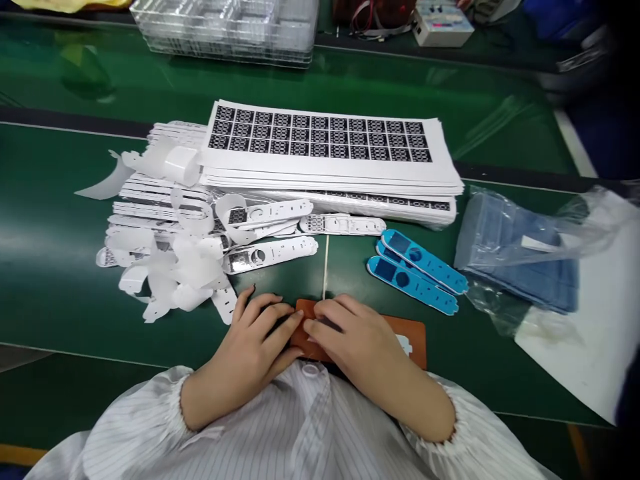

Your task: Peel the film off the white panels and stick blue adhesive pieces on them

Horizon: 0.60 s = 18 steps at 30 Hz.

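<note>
My left hand rests at the left end of a brown-orange board, its fingers apart and fingertips at the board's edge. Over the middle of the board, my right hand has its fingers bent and drawn together; whatever they pinch is hidden. Under the right hand lies a white strip-shaped piece, with only its right end showing. Beyond the right hand are several blue strip-shaped panel stickers with dark windows. White panel strips lie beyond my left hand, beside a heap of curled backing scraps.
A stack of white sheets printed with black display labels lies at the middle back. Blue pieces in a clear plastic bag lie to the right, by a white sheet. Clear plastic trays and a white box stand farther back.
</note>
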Tool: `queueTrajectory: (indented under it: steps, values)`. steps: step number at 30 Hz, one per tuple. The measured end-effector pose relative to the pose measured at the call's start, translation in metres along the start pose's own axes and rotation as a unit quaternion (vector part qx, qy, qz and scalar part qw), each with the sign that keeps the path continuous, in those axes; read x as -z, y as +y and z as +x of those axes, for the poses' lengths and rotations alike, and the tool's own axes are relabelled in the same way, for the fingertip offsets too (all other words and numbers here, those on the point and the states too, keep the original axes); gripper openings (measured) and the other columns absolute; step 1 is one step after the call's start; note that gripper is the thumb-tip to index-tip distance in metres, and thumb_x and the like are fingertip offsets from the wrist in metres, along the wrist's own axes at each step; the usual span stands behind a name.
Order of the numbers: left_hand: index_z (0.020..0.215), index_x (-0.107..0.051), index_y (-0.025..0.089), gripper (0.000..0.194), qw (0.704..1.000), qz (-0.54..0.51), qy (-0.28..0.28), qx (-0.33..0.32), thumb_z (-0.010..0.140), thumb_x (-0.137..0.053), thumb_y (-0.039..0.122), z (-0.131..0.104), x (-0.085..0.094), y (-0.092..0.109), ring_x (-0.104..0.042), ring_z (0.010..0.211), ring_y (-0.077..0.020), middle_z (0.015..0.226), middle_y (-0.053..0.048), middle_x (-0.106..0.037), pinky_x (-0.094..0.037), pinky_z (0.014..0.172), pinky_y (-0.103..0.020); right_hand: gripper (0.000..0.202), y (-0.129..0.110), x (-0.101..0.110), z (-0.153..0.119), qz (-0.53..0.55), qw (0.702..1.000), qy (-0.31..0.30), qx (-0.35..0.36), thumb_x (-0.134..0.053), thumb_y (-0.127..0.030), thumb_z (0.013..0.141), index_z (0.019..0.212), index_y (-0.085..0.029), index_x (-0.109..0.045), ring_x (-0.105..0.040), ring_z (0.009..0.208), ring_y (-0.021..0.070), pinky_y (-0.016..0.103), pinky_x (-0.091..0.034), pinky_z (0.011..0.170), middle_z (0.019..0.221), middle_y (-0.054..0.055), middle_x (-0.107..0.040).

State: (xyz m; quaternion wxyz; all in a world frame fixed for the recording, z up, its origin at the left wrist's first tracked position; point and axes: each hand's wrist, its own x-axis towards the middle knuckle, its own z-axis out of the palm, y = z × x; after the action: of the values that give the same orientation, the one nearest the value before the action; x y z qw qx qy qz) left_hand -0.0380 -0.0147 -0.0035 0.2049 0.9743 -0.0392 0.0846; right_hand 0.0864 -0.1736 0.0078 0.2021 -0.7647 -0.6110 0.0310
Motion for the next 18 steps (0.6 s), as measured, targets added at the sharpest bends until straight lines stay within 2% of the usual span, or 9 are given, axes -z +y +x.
queueTrajectory:
  steps: [3, 8, 14, 16, 18]
  values:
    - [0.113, -0.06, 0.018, 0.027, 1.0, 0.005, 0.005, -0.016, 0.087, -0.055, 0.025, 0.0, -0.001, -0.001, -0.047, 0.114, -0.0282, 0.111, -0.009, -0.063, -0.034, 0.102, -0.058, 0.014, -0.001, -0.002, -0.001, -0.011, 1.0, 0.002, -0.003, -0.052, -0.008, 0.086, 0.086, -0.017, -0.064, -0.047, 0.072, 0.0175, 0.029, -0.042, 0.058, 0.082, 0.005, -0.061]
    - [0.112, -0.06, 0.014, 0.027, 0.998, 0.023, 0.001, -0.054, 0.087, -0.056, 0.024, 0.001, -0.001, -0.003, -0.044, 0.117, -0.0302, 0.118, -0.008, -0.063, -0.035, 0.101, -0.056, 0.016, 0.003, -0.006, -0.006, -0.009, 0.999, 0.038, 0.02, -0.052, -0.011, 0.089, 0.08, -0.017, -0.064, -0.05, 0.077, 0.0173, 0.029, -0.044, 0.06, 0.085, 0.003, -0.066]
    - [0.113, -0.059, 0.014, 0.028, 0.999, 0.009, 0.0, -0.044, 0.087, -0.057, 0.023, 0.002, 0.001, -0.002, -0.047, 0.116, -0.0278, 0.116, -0.008, -0.064, -0.036, 0.101, -0.054, 0.013, 0.006, -0.003, -0.01, 0.013, 0.998, 0.046, 0.046, -0.056, -0.017, 0.088, 0.077, -0.016, -0.063, -0.051, 0.076, 0.0171, 0.03, -0.047, 0.062, 0.088, 0.003, -0.067]
    - [0.115, -0.059, 0.014, 0.03, 0.999, 0.004, 0.002, -0.043, 0.087, -0.057, 0.023, 0.002, 0.001, -0.002, -0.048, 0.115, -0.0272, 0.116, -0.008, -0.064, -0.036, 0.101, -0.053, 0.011, 0.007, -0.002, -0.01, 0.018, 0.998, 0.041, 0.047, -0.055, -0.018, 0.09, 0.084, -0.016, -0.065, -0.051, 0.076, 0.0171, 0.031, -0.048, 0.063, 0.09, 0.004, -0.067]
    - [0.114, -0.059, 0.015, 0.029, 0.999, -0.003, 0.004, -0.043, 0.086, -0.058, 0.024, 0.002, 0.001, -0.002, -0.048, 0.115, -0.0266, 0.116, -0.007, -0.065, -0.035, 0.102, -0.053, 0.015, 0.007, -0.003, -0.009, 0.013, 0.999, 0.03, 0.042, -0.053, -0.02, 0.091, 0.099, -0.014, -0.064, -0.052, 0.079, 0.0182, 0.033, -0.05, 0.065, 0.095, 0.007, -0.067]
